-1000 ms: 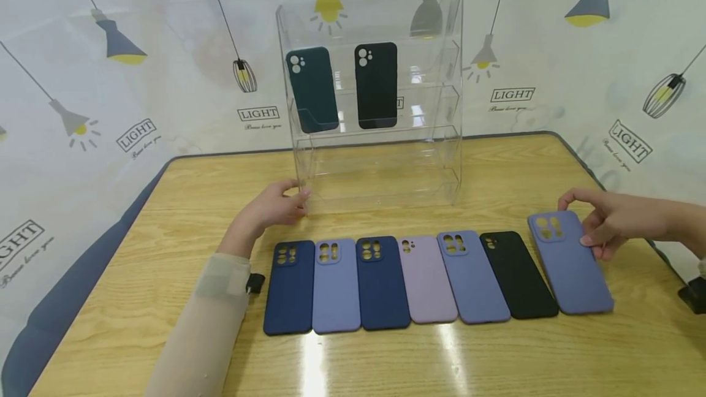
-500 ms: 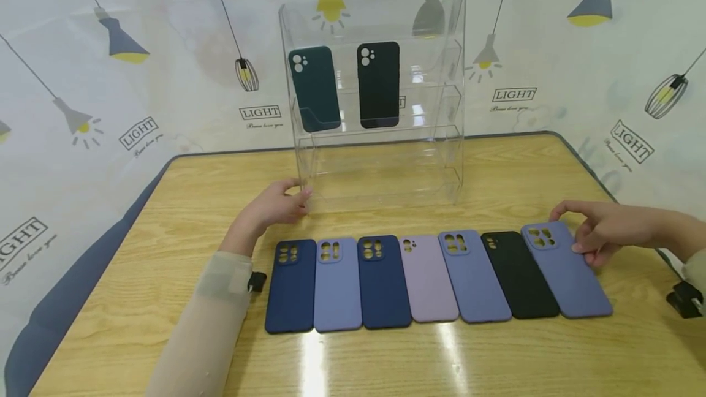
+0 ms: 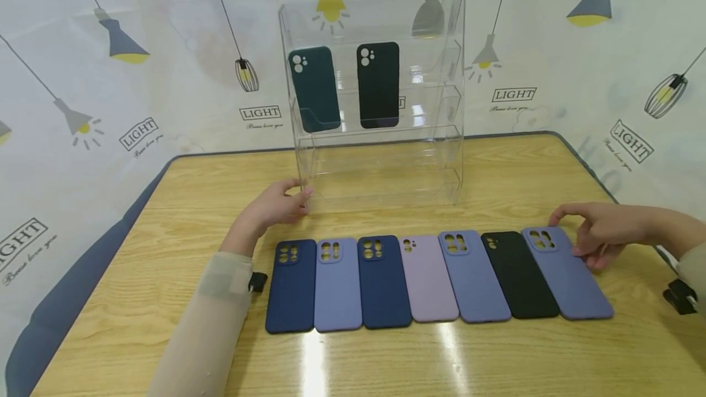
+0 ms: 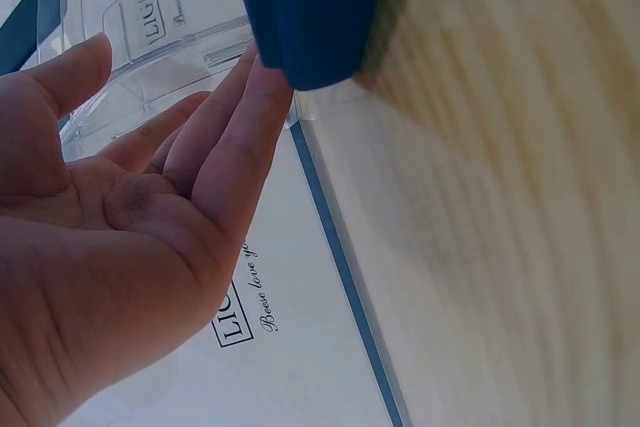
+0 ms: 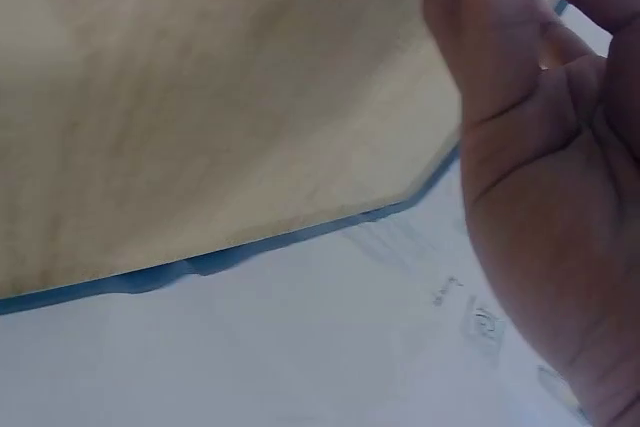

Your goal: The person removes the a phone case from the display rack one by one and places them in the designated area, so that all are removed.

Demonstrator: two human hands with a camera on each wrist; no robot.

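My right hand [image 3: 614, 228] grips the last periwinkle phone case [image 3: 570, 274] at the right end of a row, index fingertip at its top edge and thumb at its right side. The case lies on the table beside a black phone case [image 3: 518, 274]. My left hand [image 3: 276, 203] holds the lower left side of a clear display stand [image 3: 380, 198]. Thumb and fingers reach that side panel; in the left wrist view the hand [image 4: 150, 187] has its fingertips partly hidden behind a dark blue edge [image 4: 310, 17]. The right wrist view shows the right hand [image 5: 550, 197] with its fingertips cut off.
The row also has dark blue cases [image 3: 290, 293], [image 3: 386, 290], more periwinkle cases [image 3: 338, 293], [image 3: 475, 283] and a pink case [image 3: 430, 287]. A teal case [image 3: 317, 90] and a black case [image 3: 378, 87] stand in the display. Lamp-printed cloth [image 3: 193, 97] borders the wooden table [image 3: 358, 366].
The right hand has lowered the tilted periwinkle case flat onto the table and drawn its top end slightly left, in line with the row. The left hand has stayed at the stand.
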